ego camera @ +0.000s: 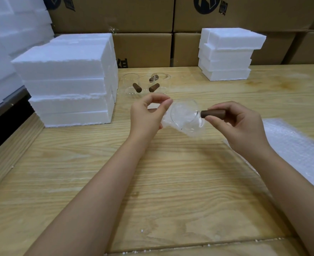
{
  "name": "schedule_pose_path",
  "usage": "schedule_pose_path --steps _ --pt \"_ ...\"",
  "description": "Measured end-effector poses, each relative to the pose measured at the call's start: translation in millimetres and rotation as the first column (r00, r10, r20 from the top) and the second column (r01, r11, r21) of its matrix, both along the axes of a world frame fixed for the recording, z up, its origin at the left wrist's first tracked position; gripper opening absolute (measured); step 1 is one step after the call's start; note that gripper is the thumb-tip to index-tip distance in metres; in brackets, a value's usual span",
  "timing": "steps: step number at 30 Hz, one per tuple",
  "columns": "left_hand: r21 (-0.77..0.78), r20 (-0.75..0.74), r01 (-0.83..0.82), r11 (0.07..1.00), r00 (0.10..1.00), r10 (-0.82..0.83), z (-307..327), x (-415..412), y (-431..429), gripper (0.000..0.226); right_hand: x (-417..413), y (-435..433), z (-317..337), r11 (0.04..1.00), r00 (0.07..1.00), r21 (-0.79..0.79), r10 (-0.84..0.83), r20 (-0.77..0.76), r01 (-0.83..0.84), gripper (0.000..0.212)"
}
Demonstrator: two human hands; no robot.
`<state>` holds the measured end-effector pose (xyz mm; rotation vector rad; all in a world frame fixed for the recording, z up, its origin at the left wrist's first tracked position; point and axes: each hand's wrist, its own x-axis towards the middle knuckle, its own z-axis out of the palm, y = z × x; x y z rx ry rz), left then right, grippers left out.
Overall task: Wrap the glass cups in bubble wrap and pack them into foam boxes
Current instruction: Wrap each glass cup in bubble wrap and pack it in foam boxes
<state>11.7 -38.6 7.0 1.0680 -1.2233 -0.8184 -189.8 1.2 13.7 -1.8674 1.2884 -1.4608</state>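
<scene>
Wrapping step in hand: right hand (242, 126) pinches wooden handle (213, 114) of glass cup (183, 112); left hand (147, 116) pinches bubble wrap (191, 132) against cup. Next, likely: roll wrap round glass

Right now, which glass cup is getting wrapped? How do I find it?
Look at the wooden table, between the left hand and right hand. The cup there is tipped sideways in bubble wrap, the right hand holding its brown handle. The other cups stand bare behind it.

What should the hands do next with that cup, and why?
Probably the left hand should pull the bubble wrap farther round the cup while the right hand turns it by the brown handle: the wrap covers only part of the glass.
</scene>
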Motion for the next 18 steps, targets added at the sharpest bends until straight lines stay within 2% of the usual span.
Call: schedule_pose_path --steps 3,5,7,9,12,15,18 --pt "0.012 -0.066 0.029 0.999 0.997 -0.028 2.9 0.4 -0.5 0.012 -2.0 -0.3 -0.3 0.986 0.97 -0.163 -0.076 -0.23 0.039 0.016" --pt "0.009 -0.051 0.044 0.999 0.998 -0.043 3.1 -1.5 0.0 0.011 0.7 0.4 -0.3 0.956 0.922 -0.293 -0.116 -0.37 0.003 0.016" --pt "0.007 -0.033 0.055 0.998 0.998 -0.055 3.3 -4.2 1.3 0.012 4.1 1.5 -1.3 0.927 0.877 -0.37 -0.128 -0.463 -0.06 0.017" --pt "0.006 -0.033 0.053 0.999 0.998 -0.052 4.0 -4.3 1.3 0.014 6.7 3.2 -1.1 0.92 0.865 -0.375 -0.093 -0.492 -0.114 0.017" --pt "0.025 -0.021 0.03 0.999 0.999 -0.029 3.9 2.1 -0.5 0.011 7.7 6.7 2.3 0.953 0.928 -0.278 0.009 -0.372 -0.12 0.013" --pt "0.072 -0.016 0.042 0.997 0.999 -0.041 0.3 10.9 -3.5 0.012 4.8 8.1 5.3 0.986 0.987 -0.112 0.111 -0.114 -0.124 0.012" --pt "0.104 0.051 0.061 0.993 0.996 -0.067 -3.7 16.8 -5.7 0.013 1.9 6.7 5.2 0.99 0.987 -0.013 0.138 0.086 -0.137 0.017"
